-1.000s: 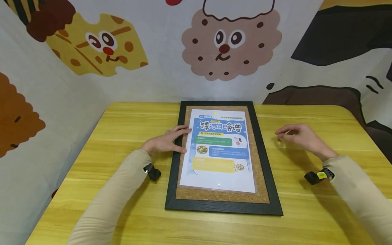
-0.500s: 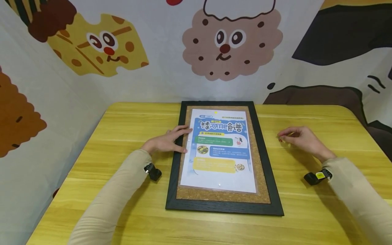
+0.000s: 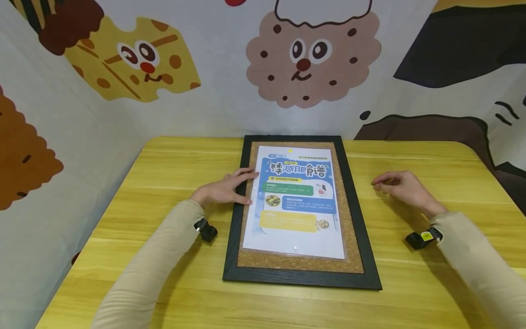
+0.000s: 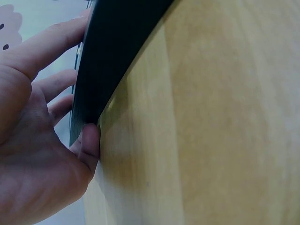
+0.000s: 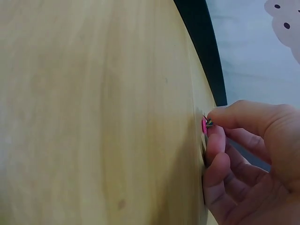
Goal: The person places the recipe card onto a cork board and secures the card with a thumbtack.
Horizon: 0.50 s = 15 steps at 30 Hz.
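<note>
A black-framed cork board (image 3: pixel 302 265) lies flat on the table, with a printed poster (image 3: pixel 293 237) under a clear sleeve on it. A yellow tack (image 3: pixel 290 151) marks the poster's top and a white tack (image 3: pixel 295 248) its bottom. My left hand (image 3: pixel 222 189) rests across the frame's left side, fingers spread, fingertips on the poster's left margin. To the right of the board, my right hand (image 3: pixel 408 189) is low over the tabletop, thumb and forefinger pinching a small tack; a pink tack head (image 5: pixel 204 125) shows at the fingertips in the right wrist view. The fingers partly hide it.
The wooden table (image 3: pixel 164 155) extends to both sides and in front of the board. Behind it hangs a white cloth (image 3: pixel 218 105) printed with cartoon food. Each wrist wears a small black camera, as on the left wrist camera (image 3: pixel 207 232).
My right thumb and forefinger have closed together over the small tacks, which showed at the fingertips earlier and are hidden in the head view now. My left hand stays on the board.
</note>
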### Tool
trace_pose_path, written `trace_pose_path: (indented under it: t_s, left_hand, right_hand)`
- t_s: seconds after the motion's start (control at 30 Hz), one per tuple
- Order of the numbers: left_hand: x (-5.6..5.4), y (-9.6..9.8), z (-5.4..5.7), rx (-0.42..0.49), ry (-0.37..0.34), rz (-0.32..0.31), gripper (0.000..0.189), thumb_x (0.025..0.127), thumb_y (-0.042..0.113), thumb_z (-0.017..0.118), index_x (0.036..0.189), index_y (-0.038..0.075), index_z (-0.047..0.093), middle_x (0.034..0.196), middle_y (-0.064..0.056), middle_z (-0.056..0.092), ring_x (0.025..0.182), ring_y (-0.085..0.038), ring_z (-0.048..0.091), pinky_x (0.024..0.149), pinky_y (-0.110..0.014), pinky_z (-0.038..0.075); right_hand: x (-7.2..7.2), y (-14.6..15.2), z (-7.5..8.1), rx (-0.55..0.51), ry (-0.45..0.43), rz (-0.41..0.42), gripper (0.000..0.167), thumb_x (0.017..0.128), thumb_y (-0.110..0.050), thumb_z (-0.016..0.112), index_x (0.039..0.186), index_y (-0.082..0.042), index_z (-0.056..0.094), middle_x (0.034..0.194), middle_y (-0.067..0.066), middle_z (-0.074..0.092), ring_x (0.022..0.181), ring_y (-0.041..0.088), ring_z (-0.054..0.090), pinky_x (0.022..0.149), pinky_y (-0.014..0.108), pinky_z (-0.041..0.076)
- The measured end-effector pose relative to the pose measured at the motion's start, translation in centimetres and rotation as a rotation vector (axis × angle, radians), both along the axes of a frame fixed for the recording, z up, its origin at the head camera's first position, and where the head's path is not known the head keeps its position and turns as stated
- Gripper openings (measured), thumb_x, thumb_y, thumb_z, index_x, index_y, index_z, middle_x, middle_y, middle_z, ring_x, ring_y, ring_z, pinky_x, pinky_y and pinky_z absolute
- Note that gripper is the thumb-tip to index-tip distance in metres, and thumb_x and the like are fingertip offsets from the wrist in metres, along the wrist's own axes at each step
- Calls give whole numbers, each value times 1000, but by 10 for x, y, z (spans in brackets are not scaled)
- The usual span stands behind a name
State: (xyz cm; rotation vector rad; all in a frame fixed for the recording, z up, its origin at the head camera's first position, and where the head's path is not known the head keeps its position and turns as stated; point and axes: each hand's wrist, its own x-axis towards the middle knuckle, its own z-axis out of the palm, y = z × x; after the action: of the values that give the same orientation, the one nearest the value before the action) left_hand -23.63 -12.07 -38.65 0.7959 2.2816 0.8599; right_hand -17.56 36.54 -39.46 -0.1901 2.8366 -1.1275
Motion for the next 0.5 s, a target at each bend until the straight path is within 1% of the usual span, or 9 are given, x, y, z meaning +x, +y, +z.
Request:
trace_pose_path:
  t_s: [0.13,0.2,0.33,0.5]
  left_hand:
    - [0,0,1,3,2,-2,87,88,28,72,156,11,19,161,-9,-2,144,-36,-7,110,-57,-10]
    - [0,0,0,-2,0,2,87,88,28,72,156,12,19,161,-7,-2,144,-34,-7,110,-55,-10]
    - [0,0,0,3,0,2,87,88,28,72,155,11,19,161,-9,-2,144,-35,-7,110,-55,-11]
    - [0,0,0,15,-1,1,87,87,27,72,155,10,20,160,-10,-1,144,-36,-7,109,-56,-12]
  right_hand:
    - [-1,-3,0,15,-1,-5,22,93,-13,66,108,2,70,105,20,67,74,8,57,56,24,46]
    - [-1,-4,0,19,8,7,21,92,-12,66,108,2,71,105,21,67,76,8,57,57,24,46]
    - [-3,-5,-1,28,41,38,20,92,-9,67,107,3,71,105,22,67,78,8,58,58,22,45]
    - [-4,-5,-2,34,50,39,20,92,-8,67,107,3,70,103,21,68,79,8,59,58,22,45]
